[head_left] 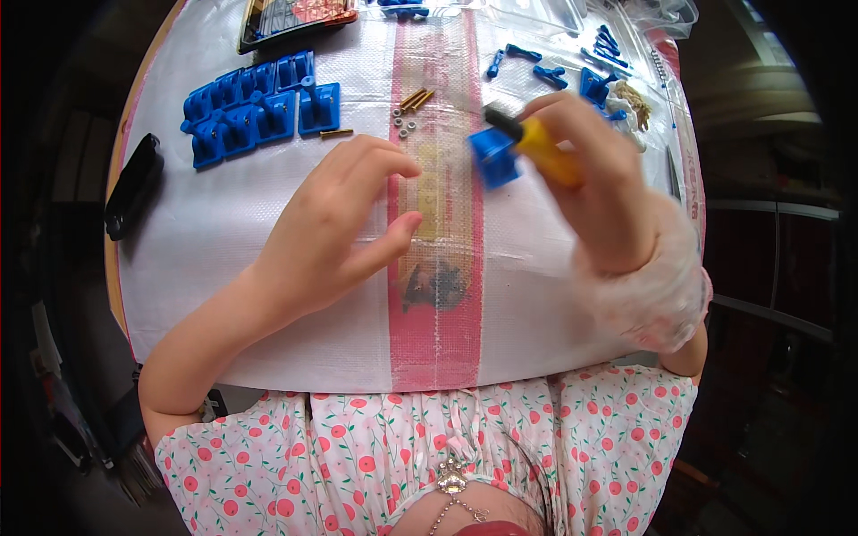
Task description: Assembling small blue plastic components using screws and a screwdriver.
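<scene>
My right hand (pixel 603 183) is closed around a yellow-and-black handled tool that looks like a screwdriver (pixel 552 154), smeared by motion, with no shaft that I can make out. Just left of the handle is a blue plastic bracket (pixel 494 161), also blurred; whether the hand holds it too, I cannot tell. My left hand (pixel 335 210) hovers over the woven sheet, thumb and fingers apart with nothing between them. Beyond its fingertips lie several brass-coloured screws (pixel 417 100) and several small silver nuts (pixel 404 127). One more screw (pixel 337 133) rests by the left hand's knuckles.
Rows of blue brackets (pixel 239 125) sit at the far left, near a black tray (pixel 295 25). A black case (pixel 134 186) lies at the left edge. Small blue parts (pixel 550 75), a blue bracket (pixel 594 85) and clear plastic containers (pixel 536 13) occupy the far right.
</scene>
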`<state>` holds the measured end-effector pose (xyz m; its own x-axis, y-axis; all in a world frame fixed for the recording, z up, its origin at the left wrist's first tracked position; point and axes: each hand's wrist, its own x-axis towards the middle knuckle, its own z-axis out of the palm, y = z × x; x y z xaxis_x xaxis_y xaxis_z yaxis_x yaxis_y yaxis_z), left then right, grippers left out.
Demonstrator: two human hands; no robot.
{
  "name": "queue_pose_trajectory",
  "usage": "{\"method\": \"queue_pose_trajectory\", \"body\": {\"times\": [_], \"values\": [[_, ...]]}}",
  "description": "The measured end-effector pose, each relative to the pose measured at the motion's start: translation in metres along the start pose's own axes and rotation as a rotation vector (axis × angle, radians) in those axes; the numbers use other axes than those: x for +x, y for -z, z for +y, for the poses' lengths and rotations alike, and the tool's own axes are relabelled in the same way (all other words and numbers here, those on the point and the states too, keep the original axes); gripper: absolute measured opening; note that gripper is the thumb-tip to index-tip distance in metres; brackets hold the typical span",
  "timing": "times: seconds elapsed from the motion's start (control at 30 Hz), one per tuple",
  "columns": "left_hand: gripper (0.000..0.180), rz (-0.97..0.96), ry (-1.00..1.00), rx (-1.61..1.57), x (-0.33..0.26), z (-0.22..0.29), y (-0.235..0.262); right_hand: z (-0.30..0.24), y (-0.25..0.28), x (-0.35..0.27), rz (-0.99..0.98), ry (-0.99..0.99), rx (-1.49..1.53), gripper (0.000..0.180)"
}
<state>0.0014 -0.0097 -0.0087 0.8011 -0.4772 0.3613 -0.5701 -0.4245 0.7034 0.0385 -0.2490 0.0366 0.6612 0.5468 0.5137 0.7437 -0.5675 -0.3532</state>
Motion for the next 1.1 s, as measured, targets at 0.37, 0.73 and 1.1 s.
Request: {"method": "queue_pose_trajectory", "body": {"times": [0.37, 0.73, 1.1], "values": [[0.027, 0.112, -0.002, 0.163, 0.016, 0.012, 0.066, 0.051, 0.051, -0.023, 0.025, -0.044, -0.371, 0.026], [0.022, -0.089, 0.315, 0.502, 0.025, -0.064, 0.088, 0.005, 0.031, -0.050, -0.171, -0.135, -0.175, 0.022], [0.025, -0.482, 0.095, 0.936, 0.075, -0.083, 0.049, 0.010, 0.041, -0.094, -0.457, -0.429, -0.099, 0.023]]}}
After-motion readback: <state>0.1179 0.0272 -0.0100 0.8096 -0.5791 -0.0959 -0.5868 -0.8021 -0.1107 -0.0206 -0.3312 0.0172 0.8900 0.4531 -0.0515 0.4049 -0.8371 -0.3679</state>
